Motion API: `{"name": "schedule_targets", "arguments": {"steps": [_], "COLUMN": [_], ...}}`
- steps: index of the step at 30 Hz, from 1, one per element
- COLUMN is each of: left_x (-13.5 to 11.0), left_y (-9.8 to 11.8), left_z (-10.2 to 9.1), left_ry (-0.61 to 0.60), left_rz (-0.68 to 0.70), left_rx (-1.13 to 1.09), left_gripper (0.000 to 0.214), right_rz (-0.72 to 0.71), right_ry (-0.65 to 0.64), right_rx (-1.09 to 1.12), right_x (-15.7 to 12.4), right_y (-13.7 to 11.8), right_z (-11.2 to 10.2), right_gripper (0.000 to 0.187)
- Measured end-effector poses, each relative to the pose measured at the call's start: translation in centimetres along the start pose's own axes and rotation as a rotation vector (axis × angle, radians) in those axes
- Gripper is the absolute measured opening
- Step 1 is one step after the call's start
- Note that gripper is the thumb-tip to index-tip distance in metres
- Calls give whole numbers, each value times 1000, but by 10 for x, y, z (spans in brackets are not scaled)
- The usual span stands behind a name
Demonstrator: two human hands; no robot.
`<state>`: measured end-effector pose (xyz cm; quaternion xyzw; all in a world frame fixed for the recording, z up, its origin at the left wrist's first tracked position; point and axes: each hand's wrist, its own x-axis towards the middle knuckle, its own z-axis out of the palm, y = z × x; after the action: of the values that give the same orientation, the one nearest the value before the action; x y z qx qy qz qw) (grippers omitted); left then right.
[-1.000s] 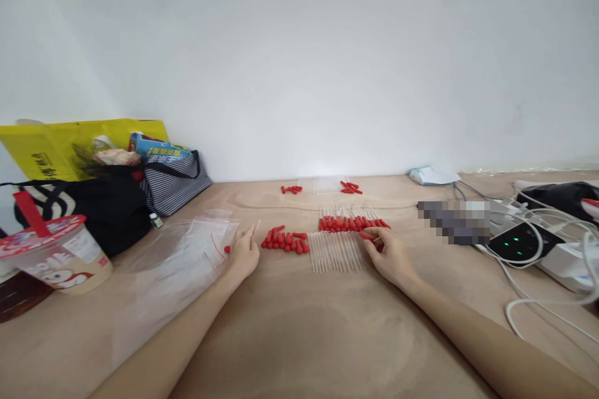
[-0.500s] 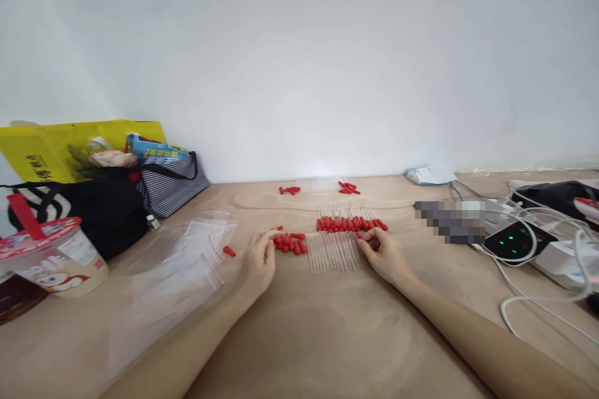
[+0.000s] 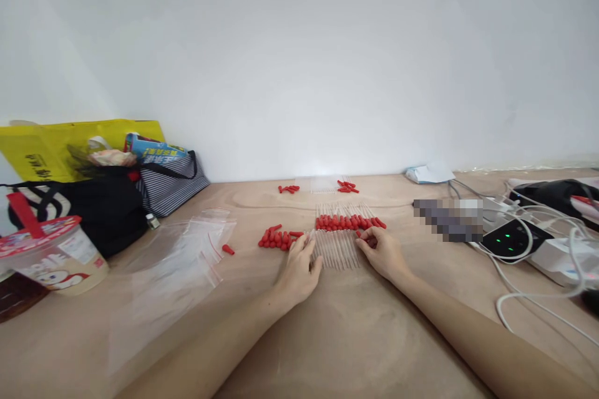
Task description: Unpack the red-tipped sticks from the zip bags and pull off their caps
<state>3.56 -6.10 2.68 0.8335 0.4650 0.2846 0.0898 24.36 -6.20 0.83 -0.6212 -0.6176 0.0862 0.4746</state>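
A row of clear thin tubes (image 3: 337, 248) lies on the wooden table, with a line of red rubber caps (image 3: 349, 222) fitted along a further row behind it. A loose pile of red caps (image 3: 276, 238) lies to the left. My left hand (image 3: 300, 269) rests at the left end of the clear tubes, fingers bent down onto them beside the pile. My right hand (image 3: 381, 252) sits at the right end of the tubes, fingers curled around a red cap (image 3: 359, 234).
Clear zip bags (image 3: 187, 249) and a single red cap (image 3: 228, 249) lie to the left. Further left stand a drink cup (image 3: 51, 255), a black bag (image 3: 93, 206) and a striped bag (image 3: 171, 184). Chargers and white cables (image 3: 528, 243) crowd the right. More caps (image 3: 347, 187) lie near the wall.
My left hand has moved right, from beside the zip bags past the loose cap pile to the left end of the clear tubes. My right hand has stayed in place.
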Motion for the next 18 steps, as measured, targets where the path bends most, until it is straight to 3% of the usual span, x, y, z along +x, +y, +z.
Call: {"name": "schedule_targets", "arguments": {"steps": [5, 9, 12, 14, 18], "left_x": [-7, -3, 3, 4, -3], "left_y": [3, -11, -35, -53, -75], "left_z": [-1, -36, -81, -106, -123], "left_ry": [48, 86, 0, -76, -245], "left_rz": [22, 26, -121, -314, -496], "left_rx": [-66, 85, 452, 704, 806], "left_gripper": [47, 33, 26, 26, 28], "right_rz": [-20, -43, -79, -100, -152], "right_ry": [-9, 4, 37, 63, 93], "right_rx": [-3, -5, -15, -22, -31], "right_x": [0, -2, -2, -3, 0], "right_y": [-1, -3, -3, -2, 0], "right_z": [-1, -3, -2, -1, 1], "right_gripper": [14, 15, 16, 17, 18]}}
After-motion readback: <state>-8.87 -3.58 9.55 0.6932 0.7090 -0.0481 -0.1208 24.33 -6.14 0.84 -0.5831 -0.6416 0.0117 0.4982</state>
